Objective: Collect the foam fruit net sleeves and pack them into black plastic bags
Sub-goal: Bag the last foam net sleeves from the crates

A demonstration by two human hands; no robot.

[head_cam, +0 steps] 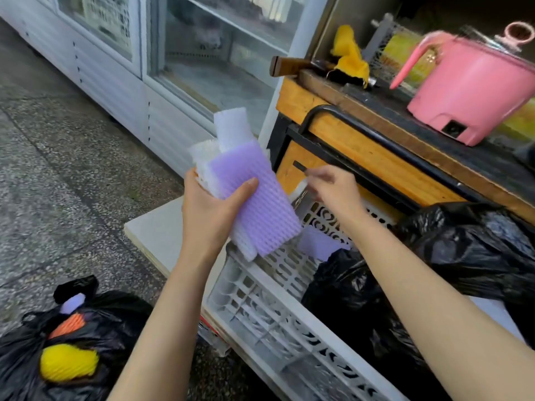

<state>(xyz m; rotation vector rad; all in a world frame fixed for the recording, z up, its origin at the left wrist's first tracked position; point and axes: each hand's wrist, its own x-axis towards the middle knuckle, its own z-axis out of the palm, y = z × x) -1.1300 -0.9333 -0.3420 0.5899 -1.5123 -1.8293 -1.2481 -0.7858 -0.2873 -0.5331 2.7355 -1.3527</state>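
Left hand [214, 206]: wrapped round a thick stack of flat purple and white foam net sleeves [254, 204], thumb across the purple face, fingers behind. The stack is held tilted above the near corner of the white lattice plastic crate [269, 316].

Right hand [333, 188]: fingertips pinched on a pale strip [299, 192] at the crate's far edge. It is blurred; probably one more sleeve, but I cannot be sure.

Step in hand, as I read it, is gathering loose sleeves into the stack before bagging. To do it well:
- Lay each new piece flat on the purple face and tuck it under the thumb, edges lined up. The white ones at the top already stick out unevenly.
- Squeeze lightly. The foam looks soft and springy, but a slack hold would let the back pieces slide out.
- A loose purple sleeve [318, 246] lies in the crate just beside a crumpled black plastic bag [347, 299] — likely the next to collect.

Around:
- A second black bag [477, 250] slumps at the crate's right end, below the orange wooden cart [362, 146].
- A third black bag [26, 360] sits on the speckled floor [58, 169] at lower left, with a yellow net [68, 361] and an orange net [68, 325] showing at its mouth. It is well apart from the stack, on the far side of the left arm.
- A pink electric pot [474, 91] stands on the cart's dark surface, with a glass-door fridge [202, 53] behind.

In the way: the cart's black metal bar [347, 123] runs just behind the right hand's knuckles. The bag inside the crate covers part of the bottom — sleeves may hide under it.
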